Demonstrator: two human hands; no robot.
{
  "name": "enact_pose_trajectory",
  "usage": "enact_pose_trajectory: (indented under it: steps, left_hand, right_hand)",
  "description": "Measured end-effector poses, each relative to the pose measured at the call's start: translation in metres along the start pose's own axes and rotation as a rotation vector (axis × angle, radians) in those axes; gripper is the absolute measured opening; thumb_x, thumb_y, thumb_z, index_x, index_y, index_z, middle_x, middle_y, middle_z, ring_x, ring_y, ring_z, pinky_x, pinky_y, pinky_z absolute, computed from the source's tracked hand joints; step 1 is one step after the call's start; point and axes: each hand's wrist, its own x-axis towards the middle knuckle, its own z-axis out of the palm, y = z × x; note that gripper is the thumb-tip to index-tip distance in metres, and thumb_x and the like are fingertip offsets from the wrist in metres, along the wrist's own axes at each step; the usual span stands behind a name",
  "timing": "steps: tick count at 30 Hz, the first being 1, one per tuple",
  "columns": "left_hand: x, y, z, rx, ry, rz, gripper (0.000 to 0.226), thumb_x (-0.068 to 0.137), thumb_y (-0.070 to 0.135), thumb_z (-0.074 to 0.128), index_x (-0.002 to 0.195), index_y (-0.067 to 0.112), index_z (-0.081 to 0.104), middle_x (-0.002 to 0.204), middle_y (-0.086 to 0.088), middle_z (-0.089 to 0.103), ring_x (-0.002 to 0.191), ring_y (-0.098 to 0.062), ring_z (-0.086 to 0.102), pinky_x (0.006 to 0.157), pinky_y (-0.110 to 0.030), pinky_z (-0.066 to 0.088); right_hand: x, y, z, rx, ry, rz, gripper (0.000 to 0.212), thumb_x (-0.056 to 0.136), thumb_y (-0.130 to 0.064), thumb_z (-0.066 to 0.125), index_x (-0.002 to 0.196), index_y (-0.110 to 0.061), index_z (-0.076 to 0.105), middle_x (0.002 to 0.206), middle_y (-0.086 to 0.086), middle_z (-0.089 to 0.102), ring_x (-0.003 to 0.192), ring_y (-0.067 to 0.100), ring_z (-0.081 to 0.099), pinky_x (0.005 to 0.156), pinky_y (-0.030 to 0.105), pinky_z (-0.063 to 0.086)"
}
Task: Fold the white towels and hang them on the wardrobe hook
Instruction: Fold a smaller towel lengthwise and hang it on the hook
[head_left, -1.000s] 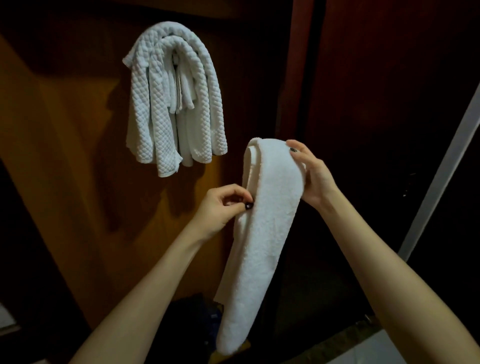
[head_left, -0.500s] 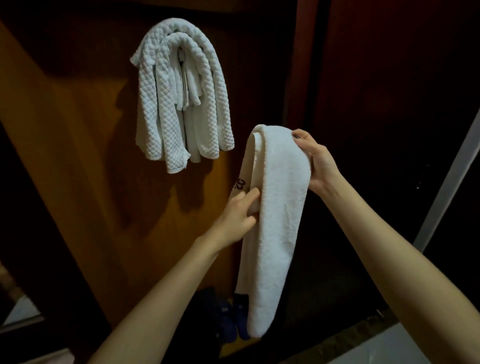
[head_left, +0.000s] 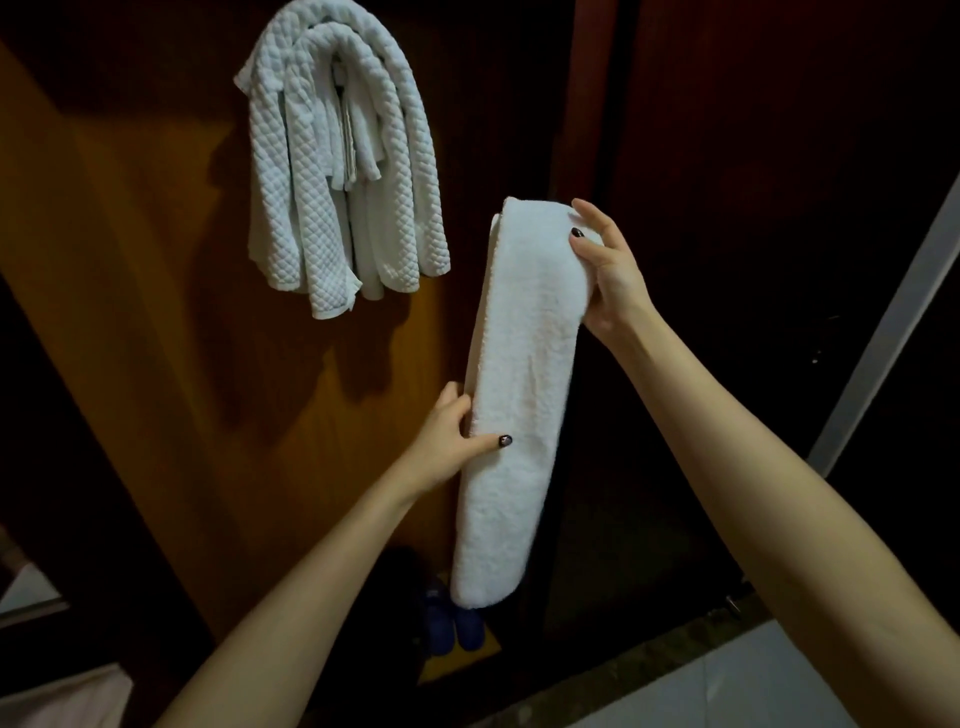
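Head camera, looking forward and down along two bare forearms that reach out toward a dark wooden wardrobe. I see a folded white towel (head_left: 524, 395) held up in the air near the middle of the picture. It is a long, narrow, fluffy strip hanging almost straight down, its top end a little right of its bottom end. The right hand (head_left: 610, 275) grips the top right corner, with the thumb laid on the front of the cloth and the fingers curled round behind it. The left hand (head_left: 447, 441) pinches the towel's left edge about halfway down, the thumb lying across the front and the fingers tucked behind. Both thumbnails are painted dark. Up and to the left, well apart from the held towel, a bunch of quilted white towels (head_left: 337, 156) hangs draped in an arch against an orange-brown wardrobe panel (head_left: 130, 312) and casts a shadow on it. What they hang from is covered by the cloth, so I cannot make it out. Below the held towel's lower end, a pair of blue shoes (head_left: 452, 623) sits in the shadowed bottom of the wardrobe. A pale frame (head_left: 893, 322) runs diagonally up the right edge, and a light floor (head_left: 753, 686) shows at the lower right.
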Motion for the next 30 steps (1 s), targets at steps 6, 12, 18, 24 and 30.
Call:
enact_pose_trajectory:
  steps: [6, 12, 18, 24, 30]
  left_hand:
    - [-0.007, -0.008, 0.003, -0.163, 0.142, 0.032, 0.013, 0.089, 0.012, 0.064, 0.079, 0.004, 0.063, 0.083, 0.004, 0.049, 0.073, 0.003, 0.051, 0.068, -0.01, 0.04]
    - [-0.023, 0.002, -0.003, -0.275, 0.272, 0.027, 0.007, 0.093, 0.018, 0.058, 0.098, 0.013, 0.057, 0.091, -0.002, 0.062, 0.076, -0.008, 0.061, 0.062, -0.02, 0.048]
    - [-0.033, 0.025, -0.037, -0.159, 0.3, 0.015, 0.027, 0.094, 0.007, 0.053, 0.099, 0.031, 0.064, 0.106, 0.012, 0.064, 0.096, 0.004, 0.06, 0.081, -0.016, 0.046]
    - [-0.036, 0.049, -0.107, -0.005, 0.24, -0.067, 0.016, 0.087, 0.015, 0.062, 0.085, 0.026, 0.072, 0.098, 0.012, 0.066, 0.098, -0.002, 0.059, 0.086, -0.02, 0.041]
    - [-0.032, 0.071, -0.175, 0.14, 0.065, -0.023, 0.037, 0.073, 0.021, 0.078, 0.103, 0.031, 0.058, 0.11, 0.009, 0.055, 0.098, -0.007, 0.056, 0.082, -0.018, 0.046]
  right_hand:
    - [0.007, -0.002, -0.015, -0.035, 0.059, -0.038, 0.034, 0.091, -0.002, 0.053, 0.108, -0.03, 0.063, 0.136, 0.006, 0.049, 0.12, 0.028, 0.056, 0.079, 0.031, 0.055]
    - [0.001, 0.0, -0.033, 0.017, 0.115, -0.041, 0.035, 0.093, -0.003, 0.051, 0.114, -0.029, 0.062, 0.134, 0.005, 0.052, 0.113, 0.021, 0.059, 0.076, 0.028, 0.057]
    - [-0.003, 0.005, -0.036, -0.005, 0.089, -0.107, 0.066, 0.087, -0.002, 0.06, 0.146, -0.024, 0.04, 0.141, 0.01, 0.044, 0.122, 0.027, 0.055, 0.1, 0.045, 0.05]
    - [0.003, -0.011, -0.022, 0.078, -0.047, 0.0, 0.065, 0.088, 0.003, 0.057, 0.143, -0.029, 0.042, 0.13, 0.013, 0.053, 0.1, 0.023, 0.065, 0.072, 0.028, 0.057]
    - [0.034, -0.029, 0.004, 0.076, -0.062, -0.102, 0.059, 0.086, 0.006, 0.057, 0.138, -0.022, 0.051, 0.131, 0.008, 0.054, 0.11, 0.023, 0.061, 0.07, 0.022, 0.056]
